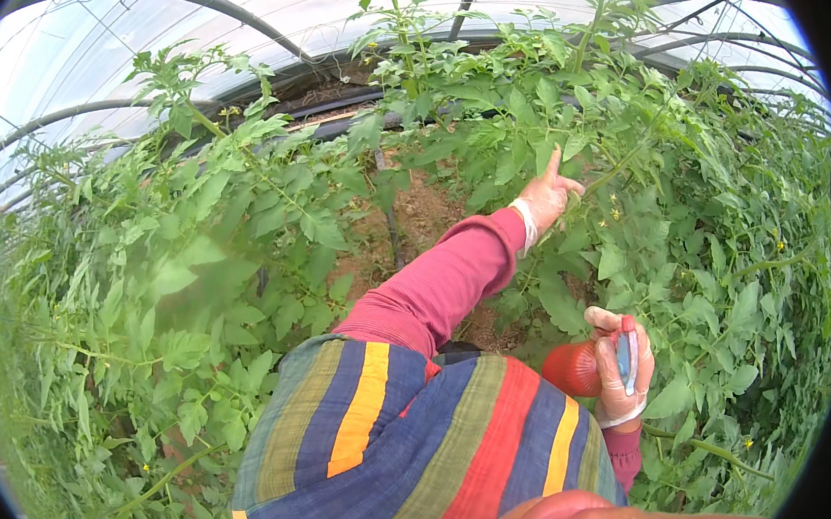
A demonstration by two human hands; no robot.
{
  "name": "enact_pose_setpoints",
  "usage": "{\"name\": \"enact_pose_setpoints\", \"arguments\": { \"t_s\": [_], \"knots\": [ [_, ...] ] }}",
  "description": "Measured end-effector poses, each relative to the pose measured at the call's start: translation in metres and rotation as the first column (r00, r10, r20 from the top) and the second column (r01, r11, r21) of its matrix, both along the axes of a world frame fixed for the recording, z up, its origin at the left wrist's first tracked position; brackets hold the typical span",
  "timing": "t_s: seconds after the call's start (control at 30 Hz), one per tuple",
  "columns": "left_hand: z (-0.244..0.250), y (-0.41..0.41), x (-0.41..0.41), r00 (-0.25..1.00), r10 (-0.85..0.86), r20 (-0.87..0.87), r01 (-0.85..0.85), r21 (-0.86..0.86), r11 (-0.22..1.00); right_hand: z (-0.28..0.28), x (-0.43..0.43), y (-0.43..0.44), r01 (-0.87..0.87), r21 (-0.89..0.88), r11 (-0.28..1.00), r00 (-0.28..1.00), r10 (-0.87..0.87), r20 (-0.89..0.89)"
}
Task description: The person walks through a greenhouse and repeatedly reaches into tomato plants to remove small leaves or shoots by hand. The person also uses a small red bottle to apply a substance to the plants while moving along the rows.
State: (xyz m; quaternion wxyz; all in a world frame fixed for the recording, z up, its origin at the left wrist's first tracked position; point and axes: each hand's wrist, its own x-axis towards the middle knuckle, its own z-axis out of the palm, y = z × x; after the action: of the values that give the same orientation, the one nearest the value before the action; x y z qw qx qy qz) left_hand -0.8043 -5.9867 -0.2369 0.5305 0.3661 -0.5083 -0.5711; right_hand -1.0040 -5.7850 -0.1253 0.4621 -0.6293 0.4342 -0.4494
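Note:
Both hands wear thin translucent gloves. My left hand [543, 196] reaches out among the tomato plants with one finger extended, beside a green tomato stem [622, 163]; whether it touches the stem or a leaf I cannot tell. Small yellow tomato flowers [608, 211] hang just below and right of it. Lower right, close to my body, my right hand [624, 375] is wrapped around the top of a red spray bottle [570, 370] with a blue and white trigger and a red nozzle. The far side of the bottle's grip is hidden by the fingers.
Dense tomato plants [187, 279] stand on the left and right, some leaves close to the camera. Bare soil [422, 203] with a dark irrigation pipe [393, 235] shows between them. Metal hoops [234, 12] and plastic film of a greenhouse arch overhead.

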Motion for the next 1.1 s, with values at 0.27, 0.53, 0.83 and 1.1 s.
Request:
{"name": "enact_pose_setpoints", "arguments": {
  "t_s": [0.27,0.53,0.83,1.1],
  "knots": [
    [-0.044,0.115,0.083,0.809,0.399,-0.430,0.075,0.751,0.656,-0.010,0.021,-0.015,-0.128,-0.004,0.992,0.992,0.128,-0.021],
    [-0.110,0.171,0.161,0.800,-0.199,0.566,0.084,0.222,0.971,-0.014,0.093,-0.041,-0.260,-0.039,0.965,0.965,0.260,-0.023],
    [-0.084,0.170,0.249,0.891,-0.226,0.395,0.131,0.254,0.958,-0.024,0.223,-0.079,-0.541,-0.012,0.841,0.840,0.541,0.046],
    [-0.045,0.180,0.276,0.978,0.111,0.174,-0.159,0.297,0.942,-0.039,0.296,-0.137,-0.776,-0.101,0.623,0.626,0.780,0.003]
  ]
}}
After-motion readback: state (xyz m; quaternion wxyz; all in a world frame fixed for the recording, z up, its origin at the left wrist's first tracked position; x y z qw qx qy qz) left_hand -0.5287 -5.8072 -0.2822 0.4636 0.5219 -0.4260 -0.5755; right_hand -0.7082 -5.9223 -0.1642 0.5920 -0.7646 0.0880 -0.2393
